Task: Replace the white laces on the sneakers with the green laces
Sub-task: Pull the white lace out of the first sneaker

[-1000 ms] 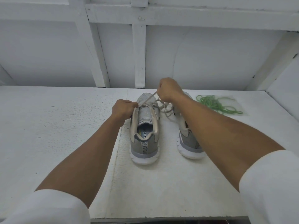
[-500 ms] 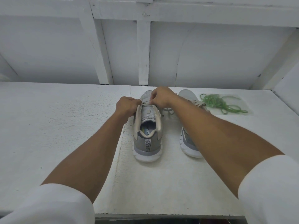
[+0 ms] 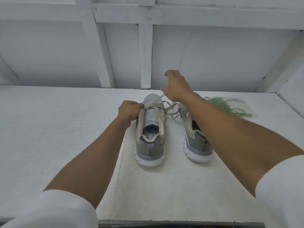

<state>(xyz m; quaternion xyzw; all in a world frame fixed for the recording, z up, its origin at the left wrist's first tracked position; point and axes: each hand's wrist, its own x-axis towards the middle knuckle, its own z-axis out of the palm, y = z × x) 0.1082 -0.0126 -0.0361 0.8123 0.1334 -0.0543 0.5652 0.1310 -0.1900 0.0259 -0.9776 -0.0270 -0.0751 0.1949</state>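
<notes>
Sneakers (image 3: 150, 150), grey with white soles, stand side by side on the white tabletop (image 3: 65, 132), heels toward us and toes toward the white panelled wall (image 3: 213, 55). Our left hand (image 3: 130, 111) is curled tight on the left sneaker (image 3: 150, 137), gripping its eyelet edge at the top of the tongue. Our right hand (image 3: 176, 87) is raised above the toes and blurred; as far as we can tell, its fingers pinch a strand of the white lace (image 3: 155, 102), which runs taut from the eyelets up to them. More of that lace lies in loose loops between the two shoes. Our right forearm crosses over the right sneaker (image 3: 195, 145) and hides much of it. The green laces (image 3: 225, 106) lie in a tangled heap on the tabletop, near the right sneaker's far side and apart from both hands
</notes>
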